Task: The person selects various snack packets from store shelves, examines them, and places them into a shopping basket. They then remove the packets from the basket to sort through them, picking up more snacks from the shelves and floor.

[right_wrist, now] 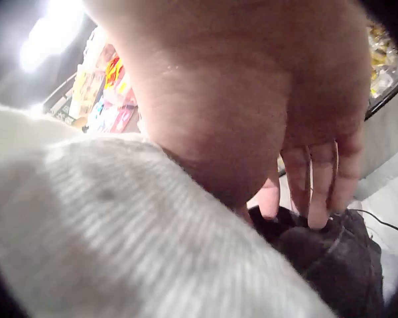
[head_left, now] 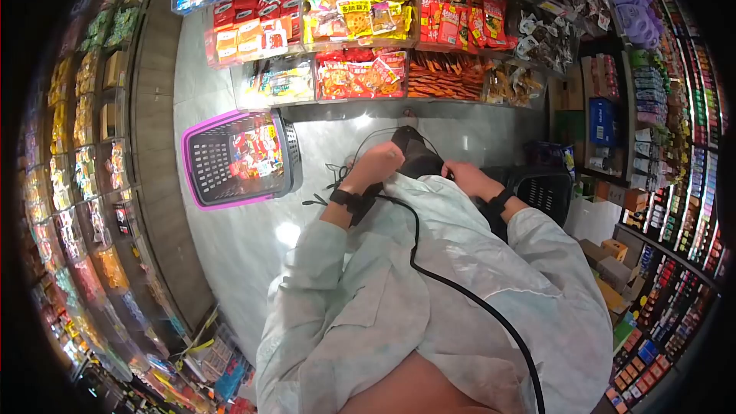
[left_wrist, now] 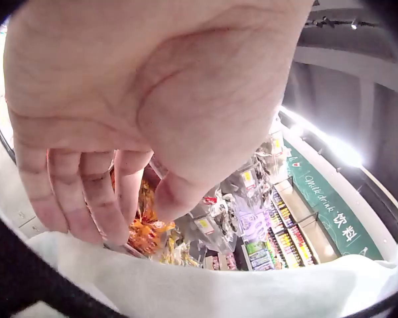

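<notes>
My left hand (head_left: 376,167) is raised in front of the light shirt (head_left: 429,261), its fingers loosely bent. In the left wrist view the palm of the left hand (left_wrist: 146,86) faces the camera with nothing in it. My right hand (head_left: 471,181) hangs low by the shirt's hem, beside the dark trousers (head_left: 418,157). Seen from the right wrist, the fingers of that right hand (right_wrist: 305,132) point down, fairly straight, with the tips at the dark cloth (right_wrist: 331,258). Left of me on the floor stands a grey basket with a purple rim (head_left: 186,165), holding snack packets (head_left: 257,155).
Tiered bins of snack bags (head_left: 360,15) stand ahead. Shelving (head_left: 84,153) lines the left, and more shelves (head_left: 675,107) the right. A black basket (head_left: 543,188) sits to my right near cardboard boxes (head_left: 613,276). A black cable (head_left: 468,291) runs down over the shirt.
</notes>
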{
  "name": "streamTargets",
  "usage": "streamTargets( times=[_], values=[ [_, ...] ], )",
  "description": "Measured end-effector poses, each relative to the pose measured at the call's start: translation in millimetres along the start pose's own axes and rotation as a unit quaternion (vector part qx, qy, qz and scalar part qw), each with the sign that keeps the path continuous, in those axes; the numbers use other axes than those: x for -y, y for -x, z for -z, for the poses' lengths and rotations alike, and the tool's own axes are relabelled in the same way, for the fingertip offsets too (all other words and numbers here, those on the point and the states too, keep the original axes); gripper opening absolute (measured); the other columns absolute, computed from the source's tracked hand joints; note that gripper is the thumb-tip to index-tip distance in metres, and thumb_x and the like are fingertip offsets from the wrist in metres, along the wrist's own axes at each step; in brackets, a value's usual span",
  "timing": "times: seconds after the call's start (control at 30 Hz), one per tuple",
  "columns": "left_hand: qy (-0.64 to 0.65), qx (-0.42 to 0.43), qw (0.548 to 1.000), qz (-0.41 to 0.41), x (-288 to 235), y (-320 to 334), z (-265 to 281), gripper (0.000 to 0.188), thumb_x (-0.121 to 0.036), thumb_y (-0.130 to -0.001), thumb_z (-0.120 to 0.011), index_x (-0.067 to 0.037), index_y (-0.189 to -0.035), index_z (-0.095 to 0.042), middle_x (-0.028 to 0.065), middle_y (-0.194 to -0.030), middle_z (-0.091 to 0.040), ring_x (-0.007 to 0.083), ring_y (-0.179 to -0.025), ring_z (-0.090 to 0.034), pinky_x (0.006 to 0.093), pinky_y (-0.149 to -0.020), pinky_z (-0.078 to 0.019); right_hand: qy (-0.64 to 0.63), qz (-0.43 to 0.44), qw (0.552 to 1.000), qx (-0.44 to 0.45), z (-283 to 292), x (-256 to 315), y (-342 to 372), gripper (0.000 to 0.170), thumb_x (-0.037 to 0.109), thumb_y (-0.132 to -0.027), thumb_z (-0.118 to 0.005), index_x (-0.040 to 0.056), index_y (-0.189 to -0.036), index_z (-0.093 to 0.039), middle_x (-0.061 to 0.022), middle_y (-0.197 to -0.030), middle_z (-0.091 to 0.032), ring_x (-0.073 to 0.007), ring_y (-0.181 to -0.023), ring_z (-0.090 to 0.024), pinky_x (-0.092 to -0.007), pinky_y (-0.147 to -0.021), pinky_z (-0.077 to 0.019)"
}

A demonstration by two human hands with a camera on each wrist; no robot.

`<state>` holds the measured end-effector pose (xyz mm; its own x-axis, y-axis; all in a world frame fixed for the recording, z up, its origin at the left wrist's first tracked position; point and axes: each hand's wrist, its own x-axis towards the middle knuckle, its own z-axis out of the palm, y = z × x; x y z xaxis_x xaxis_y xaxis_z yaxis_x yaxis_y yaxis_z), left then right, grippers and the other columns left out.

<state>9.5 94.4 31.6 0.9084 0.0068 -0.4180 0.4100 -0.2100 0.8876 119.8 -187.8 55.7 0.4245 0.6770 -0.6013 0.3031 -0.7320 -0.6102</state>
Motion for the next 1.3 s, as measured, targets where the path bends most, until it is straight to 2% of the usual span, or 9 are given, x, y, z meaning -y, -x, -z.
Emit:
streamTargets(
  times=[0.17, 0.3, 0.4, 0.57, 0.73, 0.83, 0.97, 1.2, 1.3],
  values=[
    [-0.022, 0.001, 0.992, 0.127, -39.6, -39.4, 16.2, 0.029, -0.03, -0.09, -0.067, -0.007, -0.107, -0.071, 0.014, -0.093, -0.073, 0.0248, -0.088, -0.071, 0.037, -0.078, -0.0535, -0.063, 0.006, 0.998, 0.015, 57.5, -28.1, -49.4, 0.032, 0.033, -0.082, -0.076, 0.0067, -0.099, -0.066, -0.0146, -0.095, -0.071, -0.0358, -0.092, -0.067, -0.041, -0.079, -0.0526],
    [-0.045, -0.045, 0.996, 0.067, -57.5, -95.9, 18.7, 0.026, -0.027, -0.09, -0.065, -0.005, -0.103, -0.071, 0.0121, -0.088, -0.071, 0.0234, -0.083, -0.069, 0.0353, -0.075, -0.0526, -0.134, 0.045, 0.986, -0.091, 115.0, -49.1, -88.5, 0.031, 0.03, -0.086, -0.074, 0.0053, -0.104, -0.068, -0.0136, -0.097, -0.072, -0.0319, -0.092, -0.069, -0.0385, -0.081, -0.0536],
    [-0.037, -0.048, 0.995, 0.075, -119.1, -132.9, 23.3, 0.024, -0.024, -0.091, -0.063, -0.003, -0.1, -0.071, 0.0096, -0.084, -0.069, 0.0189, -0.08, -0.067, 0.0333, -0.073, -0.0517, -0.146, 0.082, 0.971, -0.173, 163.3, -50.0, -105.1, 0.029, 0.028, -0.09, -0.071, 0.0053, -0.107, -0.069, -0.0122, -0.098, -0.073, -0.0272, -0.093, -0.071, -0.0369, -0.082, -0.0547],
    [-0.072, -0.088, 0.993, 0.039, -147.1, -216.7, 16.6, 0.028, -0.024, -0.094, -0.066, -0.001, -0.11, -0.068, 0.0079, -0.099, -0.072, 0.0171, -0.089, -0.068, 0.0321, -0.081, -0.0539, -0.158, 0.046, 0.975, -0.147, 216.8, -59.2, -113.6, 0.031, 0.026, -0.091, -0.071, 0.0028, -0.111, -0.067, -0.0138, -0.101, -0.073, -0.027, -0.096, -0.071, -0.0374, -0.083, -0.0549],
    [-0.169, -0.146, 0.972, 0.077, -158.5, -279.8, 10.0, 0.053, -0.032, -0.089, -0.071, 0.001, -0.128, -0.059, 0.0203, -0.116, -0.071, 0.0322, -0.106, -0.069, 0.04, -0.093, -0.0537, -0.197, 0.045, 0.967, -0.154, 236.8, -72.9, -100.3, 0.035, 0.028, -0.092, -0.07, 0.0018, -0.115, -0.065, -0.0159, -0.104, -0.072, -0.0276, -0.096, -0.071, -0.0381, -0.085, -0.0549],
    [-0.202, -0.197, 0.957, 0.067, -157.7, -301.4, 3.8, 0.04, -0.026, -0.081, -0.073, 0.005, -0.106, -0.063, 0.026, -0.101, -0.07, 0.0416, -0.099, -0.068, 0.0466, -0.086, -0.0535, -0.223, 0.023, 0.959, -0.171, 240.6, -85.8, -83.6, 0.035, 0.027, -0.092, -0.07, 0.0013, -0.115, -0.065, -0.0159, -0.105, -0.072, -0.0272, -0.095, -0.07, -0.0374, -0.086, -0.0547],
    [-0.225, -0.195, 0.951, 0.082, -151.4, -316.6, 3.1, 0.035, -0.025, -0.08, -0.075, 0.002, -0.099, -0.063, 0.0216, -0.092, -0.07, 0.0408, -0.092, -0.068, 0.0466, -0.08, -0.054, -0.285, 0.02, 0.93, -0.232, 227.9, -112.1, -62.2, 0.033, 0.024, -0.093, -0.07, 0.0017, -0.116, -0.064, -0.0133, -0.105, -0.072, -0.0245, -0.094, -0.07, -0.0356, -0.085, -0.0548],
    [-0.099, -0.229, 0.968, -0.008, -160.1, -309.7, 5.3, 0.022, -0.019, -0.085, -0.071, -0.004, -0.093, -0.057, 0.0143, -0.084, -0.067, 0.0301, -0.079, -0.066, 0.0415, -0.075, -0.0525, -0.297, -0.068, 0.927, -0.219, 223.0, -121.1, -42.6, 0.028, 0.022, -0.095, -0.069, 0.005, -0.117, -0.066, -0.0091, -0.107, -0.072, -0.0195, -0.093, -0.069, -0.0332, -0.085, -0.0543],
    [-0.026, -0.204, 0.979, 0.006, -162.8, -284.2, 17.9, 0.014, -0.009, -0.092, -0.066, -0.005, -0.092, -0.052, 0.0025, -0.078, -0.06, 0.0109, -0.07, -0.059, 0.0288, -0.063, -0.0478, -0.267, -0.036, 0.942, -0.202, 234.0, -108.9, -53.3, 0.026, 0.02, -0.096, -0.068, 0.0041, -0.116, -0.065, -0.0084, -0.106, -0.072, -0.0172, -0.094, -0.069, -0.0314, -0.086, -0.054]
  ],
)
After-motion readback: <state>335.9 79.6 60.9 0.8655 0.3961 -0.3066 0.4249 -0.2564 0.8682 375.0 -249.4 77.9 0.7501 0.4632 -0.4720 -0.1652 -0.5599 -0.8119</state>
